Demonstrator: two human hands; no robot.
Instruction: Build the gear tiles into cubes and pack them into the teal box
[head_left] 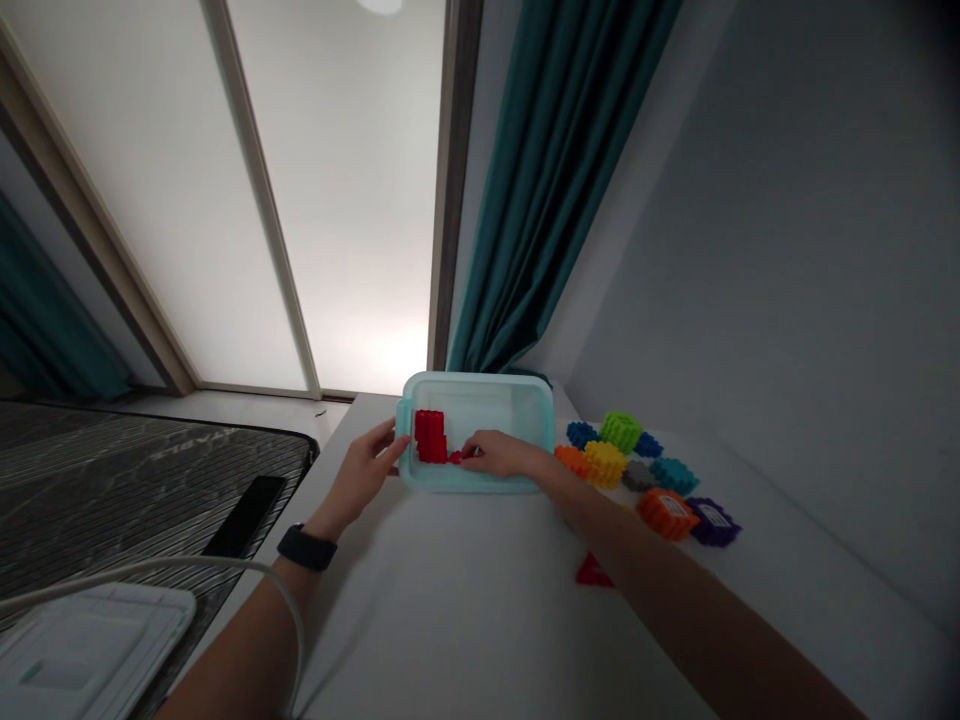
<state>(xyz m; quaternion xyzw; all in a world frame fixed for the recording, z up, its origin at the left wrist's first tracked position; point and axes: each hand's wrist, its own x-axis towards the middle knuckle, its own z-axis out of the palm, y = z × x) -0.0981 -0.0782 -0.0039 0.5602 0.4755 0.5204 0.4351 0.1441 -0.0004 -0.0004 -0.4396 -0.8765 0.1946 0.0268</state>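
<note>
A pale aqua plastic tub (474, 382) stands on a white surface (450, 620), and a stack of red knobbly toy blocks (430, 436) lies inside at its left end. My left hand (366, 468) reaches over the tub's left rim, its fingertips close to the stack. My right hand (499, 454) is inside the tub from the right. Its fingertips are on a small red block (455, 457) next to the stack. A black watch (307, 547) circles my left wrist.
Several colourful knobbly blocks, among them a green block (620, 432) and an orange block (667, 514), lie right of the tub. A red triangular piece (592, 572) sits below my right forearm. A dark mattress (142, 490) lies to the left, with a black phone (244, 515) on it.
</note>
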